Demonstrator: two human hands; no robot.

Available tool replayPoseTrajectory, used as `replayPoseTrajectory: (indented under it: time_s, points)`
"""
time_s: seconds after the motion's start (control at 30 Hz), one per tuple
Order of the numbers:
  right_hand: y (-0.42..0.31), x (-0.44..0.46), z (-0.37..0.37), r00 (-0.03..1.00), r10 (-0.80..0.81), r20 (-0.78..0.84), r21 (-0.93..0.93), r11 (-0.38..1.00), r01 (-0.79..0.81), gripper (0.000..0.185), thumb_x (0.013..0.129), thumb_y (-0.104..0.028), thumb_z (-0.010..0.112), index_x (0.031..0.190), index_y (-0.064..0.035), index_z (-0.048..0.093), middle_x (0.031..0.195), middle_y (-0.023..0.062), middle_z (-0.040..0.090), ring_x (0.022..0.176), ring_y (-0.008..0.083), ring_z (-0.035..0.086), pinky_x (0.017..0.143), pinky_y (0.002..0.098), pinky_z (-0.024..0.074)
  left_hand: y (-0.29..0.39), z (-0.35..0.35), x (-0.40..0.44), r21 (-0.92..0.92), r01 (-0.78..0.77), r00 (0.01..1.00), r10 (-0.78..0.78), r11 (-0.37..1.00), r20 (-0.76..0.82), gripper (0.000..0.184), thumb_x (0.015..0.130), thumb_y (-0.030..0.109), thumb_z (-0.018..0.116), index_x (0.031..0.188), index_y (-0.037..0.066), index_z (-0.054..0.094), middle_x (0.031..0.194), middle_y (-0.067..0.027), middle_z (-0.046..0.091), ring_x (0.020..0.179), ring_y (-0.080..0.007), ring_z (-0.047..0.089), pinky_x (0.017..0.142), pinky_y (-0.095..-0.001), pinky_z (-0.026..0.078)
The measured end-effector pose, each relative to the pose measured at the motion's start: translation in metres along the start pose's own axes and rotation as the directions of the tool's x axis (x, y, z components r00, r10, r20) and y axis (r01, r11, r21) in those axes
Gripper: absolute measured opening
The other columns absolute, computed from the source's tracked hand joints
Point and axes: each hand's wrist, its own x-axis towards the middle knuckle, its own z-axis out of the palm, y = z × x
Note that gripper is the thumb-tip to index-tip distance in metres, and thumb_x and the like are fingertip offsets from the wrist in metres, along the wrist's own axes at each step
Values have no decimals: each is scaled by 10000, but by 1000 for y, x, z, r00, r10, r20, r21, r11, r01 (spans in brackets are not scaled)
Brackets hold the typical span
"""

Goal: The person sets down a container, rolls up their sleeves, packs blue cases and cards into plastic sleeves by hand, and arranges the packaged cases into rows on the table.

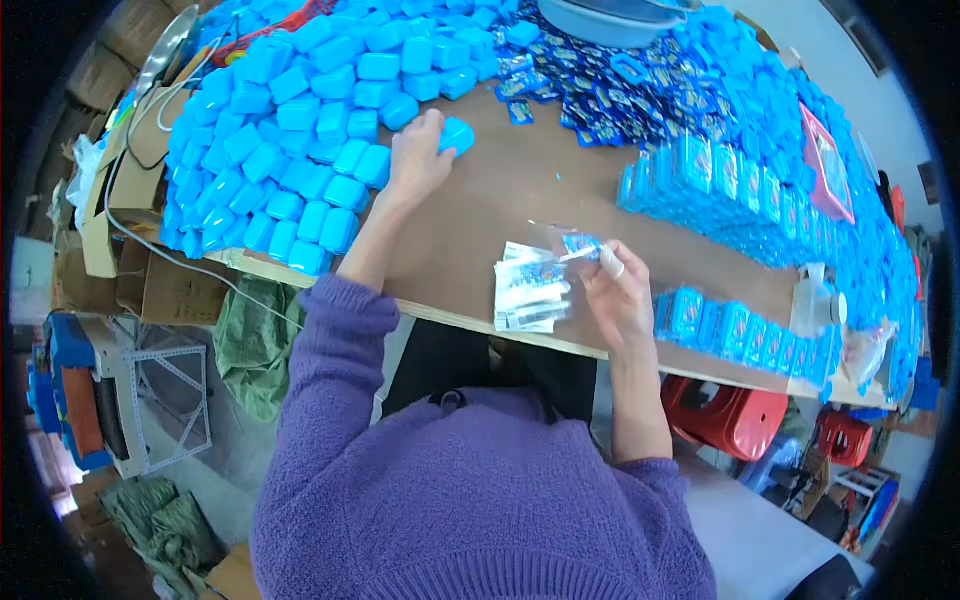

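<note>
So the left hand (420, 158) had a blue case (457, 136) pinched by one end beside the heap (300, 113), right hand (617, 285) pinching a clear bag (577, 244) near flat packets (524, 284) (probably stacked there for easy reach).

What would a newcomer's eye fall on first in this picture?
Most likely the sprawling heap of bright blue boxes across the left of the table, with the left hand on a single box at its edge. Next, probably the pile of small dark-blue pieces at the far middle, and the clear packet in the right hand near the front edge.
</note>
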Motion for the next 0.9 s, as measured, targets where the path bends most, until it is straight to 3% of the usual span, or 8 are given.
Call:
replayPoseTrajectory:
  time_s: [0.03,0.07,0.1,0.13,0.2,0.33,0.5,0.9]
  points:
    - [-2,0,4,999,-14,-39,-29,999,13,102,886,-118,555,846,-26,573,902,67,618,893,159,583,875,313,426,7,-3,-4,-13,-9,1000,9,1000,11,359,728,89,672,1017,-4,482,904,-142,582,881,-286,577,757,-388,457]
    - [-4,1,9,997,-31,-76,-59,998,26,93,889,-108,548,852,-26,574,881,52,610,868,137,571,847,289,422,14,-7,-13,-456,102,993,-65,884,96,350,747,85,669,1033,-1,487,916,-114,585,882,-226,577,758,-345,458]
    - [-5,0,10,993,-47,-111,-90,995,37,85,891,-97,541,858,-26,574,860,37,602,843,115,559,819,264,418,25,-16,-23,-788,225,973,-95,573,209,341,766,82,666,1048,3,491,928,-86,588,883,-166,576,758,-303,460]
    - [-5,-1,9,991,-52,-123,-95,995,40,85,891,-97,541,858,-26,574,860,37,602,843,115,559,819,264,418,44,-31,-34,-792,227,972,-88,566,216,341,766,82,666,1048,3,491,928,-86,588,883,-166,576,758,-303,460]
    - [-4,-1,6,991,-55,-123,-115,993,41,87,894,-99,541,863,-25,575,864,37,604,841,118,560,815,266,422,84,-61,-57,-915,388,922,-69,111,382,289,800,72,648,1046,3,512,955,-56,585,884,-99,556,755,-243,452]
    - [2,-2,4,995,-44,-93,-61,997,39,100,891,-116,550,848,-30,575,933,70,624,906,173,587,857,317,441,93,-54,-92,-909,414,910,27,-38,414,271,811,55,629,1054,-4,524,965,-57,590,877,-109,564,756,-255,459]
    - [-6,-7,25,998,-25,53,-98,995,30,104,890,-128,554,845,-36,570,972,88,631,940,193,595,875,362,455,93,-51,-104,-889,457,889,2,-39,457,265,814,49,625,1054,-9,529,965,-57,591,875,-108,563,770,-253,457]
    - [-6,-17,30,994,-71,79,-225,970,87,111,884,-136,561,867,-26,560,983,98,623,962,169,577,897,350,431,97,-55,-107,-883,468,881,53,36,469,270,817,58,613,1065,-9,532,979,-72,606,871,-118,580,759,-258,471]
